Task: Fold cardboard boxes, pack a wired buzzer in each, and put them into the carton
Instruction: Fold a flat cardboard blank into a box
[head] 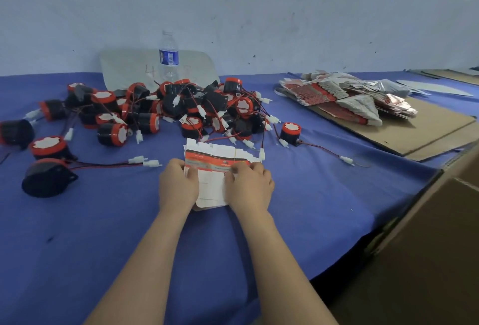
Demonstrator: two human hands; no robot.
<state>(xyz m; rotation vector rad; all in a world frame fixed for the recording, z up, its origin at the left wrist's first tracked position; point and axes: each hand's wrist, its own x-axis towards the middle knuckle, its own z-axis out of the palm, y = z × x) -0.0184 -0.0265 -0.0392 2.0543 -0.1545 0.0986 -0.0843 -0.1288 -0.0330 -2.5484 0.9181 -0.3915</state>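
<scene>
Centrally, both hands pinch a small stack of flat box blanks, white with a red-orange printed band: left hand on its left edge, right hand on its right.

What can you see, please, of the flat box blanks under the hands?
The stack of flat box blanks is white card with a red-orange band, notched tabs along its far edge and a rounded flap nearest the person. It lies unfolded on the blue cloth before the buzzer pile; the left hand and right hand grip its sides.
</scene>
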